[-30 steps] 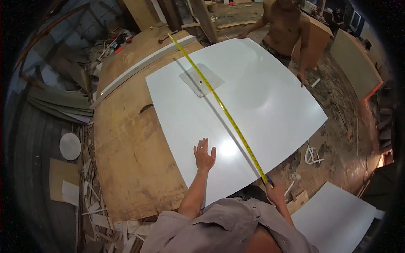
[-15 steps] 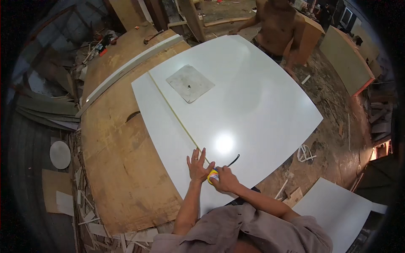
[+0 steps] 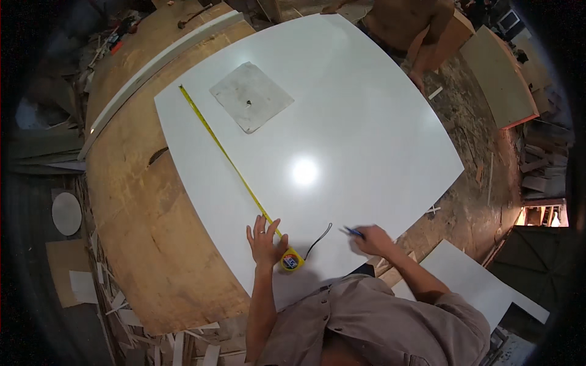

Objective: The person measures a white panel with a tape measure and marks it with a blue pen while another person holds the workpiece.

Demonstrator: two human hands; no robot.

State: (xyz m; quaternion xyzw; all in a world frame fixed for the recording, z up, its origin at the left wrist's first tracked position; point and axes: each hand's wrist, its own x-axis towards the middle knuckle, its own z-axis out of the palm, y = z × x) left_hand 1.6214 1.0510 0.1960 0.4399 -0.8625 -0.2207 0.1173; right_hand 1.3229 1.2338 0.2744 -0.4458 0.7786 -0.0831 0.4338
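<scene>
A large glossy white panel (image 3: pixel 366 122) lies in front of me. Across its left side runs the yellow blade of a tape measure (image 3: pixel 292 260), pulled out toward the far left corner, with the case near my edge. My left hand (image 3: pixel 265 244) lies over the blade just beyond the case, fingers spread, thumb close to the case. A dark wrist strap (image 3: pixel 318 240) trails from the case onto the panel. To the right, my right hand (image 3: pixel 373 240) is closed around a blue pen (image 3: pixel 353 232), tip pointing left above the panel.
A grey square sheet (image 3: pixel 251 97) with a small dark spot lies on the panel. Under and left of it is a brown plywood board (image 3: pixel 140 201) with a long white strip (image 3: pixel 159 67). Another person (image 3: pixel 403 30) stands at the far right edge. Wood scraps (image 3: pixel 122 305) litter the floor.
My right hand has let go of the tape case and moved right, now showing a pen. The case rests on the panel; the blade has turned its face up. The view has shifted.
</scene>
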